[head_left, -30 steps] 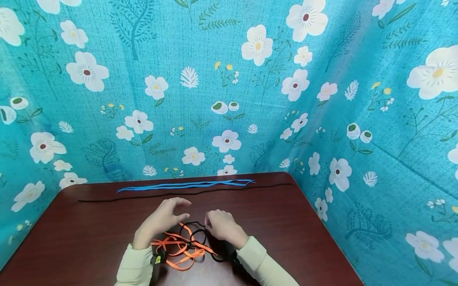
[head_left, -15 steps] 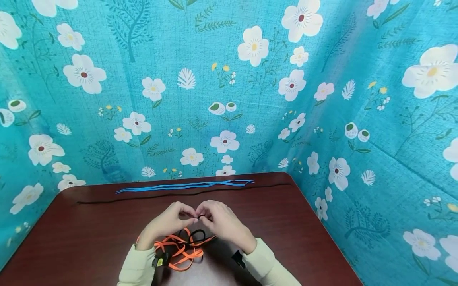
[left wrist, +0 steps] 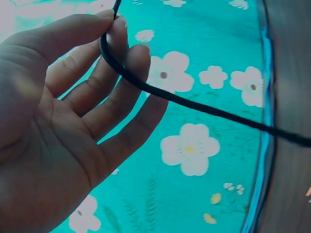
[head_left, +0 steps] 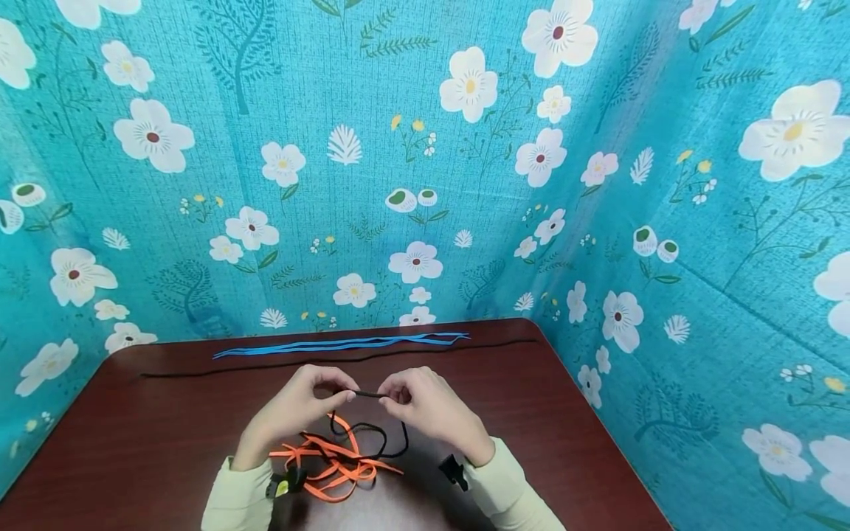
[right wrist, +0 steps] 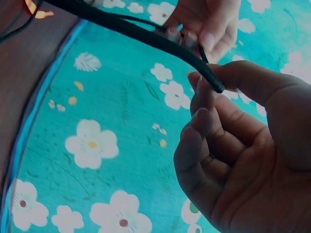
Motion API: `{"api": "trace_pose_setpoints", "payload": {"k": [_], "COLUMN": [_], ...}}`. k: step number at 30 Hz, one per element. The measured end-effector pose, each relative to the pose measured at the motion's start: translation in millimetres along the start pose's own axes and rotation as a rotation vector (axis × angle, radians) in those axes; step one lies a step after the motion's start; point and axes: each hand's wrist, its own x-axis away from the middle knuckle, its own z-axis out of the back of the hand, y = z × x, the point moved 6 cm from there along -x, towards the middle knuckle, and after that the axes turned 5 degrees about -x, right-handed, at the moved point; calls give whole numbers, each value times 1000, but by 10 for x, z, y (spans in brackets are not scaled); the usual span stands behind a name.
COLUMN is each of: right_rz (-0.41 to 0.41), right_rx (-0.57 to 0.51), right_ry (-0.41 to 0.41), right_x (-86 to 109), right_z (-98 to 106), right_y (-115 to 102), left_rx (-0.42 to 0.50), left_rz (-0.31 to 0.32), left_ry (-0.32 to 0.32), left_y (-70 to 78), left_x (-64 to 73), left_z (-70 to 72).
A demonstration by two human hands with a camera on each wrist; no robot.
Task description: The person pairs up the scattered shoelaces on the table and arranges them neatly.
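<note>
Both hands are raised over the table, a short way apart, with a stretch of black cord [head_left: 370, 394] running between them. My left hand [head_left: 292, 409] pinches the cord between thumb and fingertips; in the left wrist view the cord [left wrist: 209, 109] bends across the fingers and trails off to the right. My right hand [head_left: 434, 409] pinches it too, and the right wrist view shows the cord [right wrist: 141, 39] at the thumb and index fingertip. The rest of the cord hangs in loops onto a tangled orange flat lace [head_left: 332, 490] below the hands.
Blue laces [head_left: 319, 345] lie stretched along the back of the dark red table [head_left: 166, 428]. In front of them runs a long thin dark cord [head_left: 265, 366]. A turquoise flowered curtain [head_left: 372, 243] stands behind the table and along its right side.
The left hand, empty one second ago, now holds the cord as well. The hands met half a second ago, then drew apart with the cord between them. Black loops have lifted off the orange lace.
</note>
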Motion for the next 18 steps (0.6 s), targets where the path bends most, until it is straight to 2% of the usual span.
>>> {"api": "trace_pose_setpoints", "payload": {"k": [4,11,18], "right_rz": [7,1,-7], "right_rx": [-29,-60,-53], "right_ry": [9,62,97], "right_x": [60,165,246], "right_z": [122,337,467], "right_y": [-4,-11,-13], "left_rx": [-40,-72,-111], "left_rz": [-16,-90,-90], "left_ry": [82,271,436], "left_y": [71,115,126], "left_x": [82,226,377], "left_z": [154,420,645]}}
